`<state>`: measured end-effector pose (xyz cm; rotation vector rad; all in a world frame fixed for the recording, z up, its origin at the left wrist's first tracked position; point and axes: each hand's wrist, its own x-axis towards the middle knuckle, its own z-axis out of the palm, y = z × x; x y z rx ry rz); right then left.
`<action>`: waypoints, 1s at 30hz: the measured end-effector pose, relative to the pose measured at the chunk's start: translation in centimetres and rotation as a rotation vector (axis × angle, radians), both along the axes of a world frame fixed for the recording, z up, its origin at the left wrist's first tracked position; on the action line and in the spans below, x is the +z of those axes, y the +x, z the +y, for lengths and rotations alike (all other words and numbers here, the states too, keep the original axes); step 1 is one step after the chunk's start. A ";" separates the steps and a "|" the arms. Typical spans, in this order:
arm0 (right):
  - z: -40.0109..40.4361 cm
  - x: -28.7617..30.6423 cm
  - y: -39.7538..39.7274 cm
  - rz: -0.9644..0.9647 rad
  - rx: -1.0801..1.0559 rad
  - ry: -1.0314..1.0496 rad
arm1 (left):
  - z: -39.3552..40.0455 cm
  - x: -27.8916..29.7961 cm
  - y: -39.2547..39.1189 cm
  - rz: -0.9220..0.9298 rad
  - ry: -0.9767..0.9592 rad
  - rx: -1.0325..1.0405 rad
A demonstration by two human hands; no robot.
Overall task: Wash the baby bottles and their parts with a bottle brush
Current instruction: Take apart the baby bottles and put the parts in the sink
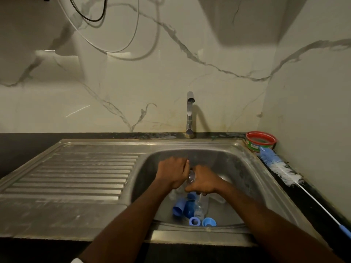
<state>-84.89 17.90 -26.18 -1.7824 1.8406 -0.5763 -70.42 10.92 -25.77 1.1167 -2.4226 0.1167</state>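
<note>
Left hand and right hand both curled round clear bottle, held over sink bowl. Below hands, second clear bottle lying in bowl with blue caps and blue rings beside it. Bottle brush lying on black counter right of sink, near red tub. Tap behind bowl.

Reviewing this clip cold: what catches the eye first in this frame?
Two hands meet over the steel sink: the left hand and right hand both grip a clear bottle. Below them, blue caps and rings lie in the basin's near end. The bottle brush lies untouched on the dark counter to the right.
</note>
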 end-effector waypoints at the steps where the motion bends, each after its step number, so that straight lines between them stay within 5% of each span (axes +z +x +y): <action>1: 0.1 0.1 0.1 0.143 0.007 -0.033 | -0.1 -0.1 -0.1 -0.044 0.078 0.036; 4: 0.2 0.1 0.7 0.692 0.047 -0.193 | -0.6 -0.6 -0.2 -0.127 0.704 0.123; 6: 0.2 0.2 1.2 0.729 0.074 -0.200 | -0.5 -0.3 0.8 0.154 1.192 0.177; 7: 0.2 0.4 1.3 0.689 0.063 -0.186 | -0.7 0.0 1.4 0.259 1.290 0.195; 11: -0.1 0.7 0.6 0.467 -0.078 -0.168 | -2.1 0.7 3.0 0.344 1.112 0.115; 16: -0.1 0.1 -1.5 0.217 -0.185 -0.139 | -1.8 -0.5 2.2 0.335 0.771 -0.356; 20: 0.0 0.3 -1.9 -0.001 -0.167 -0.107 | -2.7 -0.1 2.0 0.371 0.684 -0.464; 24: 0.2 0.3 -1.3 -0.006 -0.043 -0.164 | -2.8 -0.4 2.2 0.414 0.698 -0.324; 30: -0.3 -0.4 -1.8 0.328 0.017 -0.153 | -3.6 -0.6 2.6 0.602 0.843 0.049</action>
